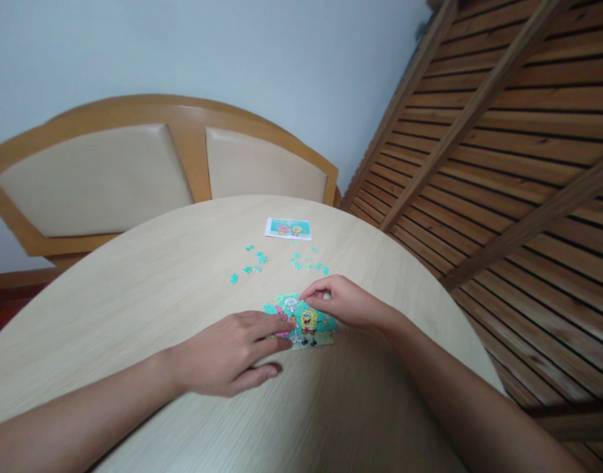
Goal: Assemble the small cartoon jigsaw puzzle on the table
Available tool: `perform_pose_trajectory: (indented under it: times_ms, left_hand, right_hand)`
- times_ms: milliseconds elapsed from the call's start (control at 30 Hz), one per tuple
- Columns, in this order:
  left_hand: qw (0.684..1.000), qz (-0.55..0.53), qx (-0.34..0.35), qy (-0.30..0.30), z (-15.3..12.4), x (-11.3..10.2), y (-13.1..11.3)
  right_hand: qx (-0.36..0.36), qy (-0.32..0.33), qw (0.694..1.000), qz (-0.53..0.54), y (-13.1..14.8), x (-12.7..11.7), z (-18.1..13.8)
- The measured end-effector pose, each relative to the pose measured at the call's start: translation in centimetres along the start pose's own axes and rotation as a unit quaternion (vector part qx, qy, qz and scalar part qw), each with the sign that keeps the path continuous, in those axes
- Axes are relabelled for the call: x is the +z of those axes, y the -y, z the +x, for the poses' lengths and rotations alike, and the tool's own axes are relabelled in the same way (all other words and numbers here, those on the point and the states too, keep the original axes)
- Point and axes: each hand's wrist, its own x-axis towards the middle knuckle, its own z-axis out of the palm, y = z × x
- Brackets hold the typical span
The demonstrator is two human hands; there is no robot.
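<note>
A partly joined jigsaw puzzle lies flat on the table, with cartoon figures on a teal background. My left hand rests over its left side, fingers spread and covering part of a pink figure. At the puzzle's upper edge, my right hand has thumb and forefinger pinched together on a puzzle piece, mostly hidden by the fingertips. Beyond the puzzle, loose teal pieces lie in two groups: the left pieces and the right pieces.
A printed picture card of similar cartoon figures lies farther back on the round wooden table. Behind the table stands a padded bench back against a pale wall. Wooden slats run along the right side.
</note>
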Motion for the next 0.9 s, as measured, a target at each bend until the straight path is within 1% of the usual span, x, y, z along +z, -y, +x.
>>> perform_pose_trajectory:
  times_ms: [300,633,900]
  left_hand:
    - [1.000,0.000,0.001,-0.006,0.09,-0.03,0.04]
    - [1.000,0.001,-0.005,0.002,0.10,0.01,0.03]
    - [1.000,-0.005,-0.003,-0.005,0.10,-0.01,-0.01]
  right_hand:
    - [0.008,-0.009,1.000,-0.026,0.10,0.09,0.00]
    - [0.004,-0.009,0.999,-0.035,0.08,-0.06,-0.06]
    - [-0.036,-0.011,0.997,-0.061,-0.42,0.14,-0.03]
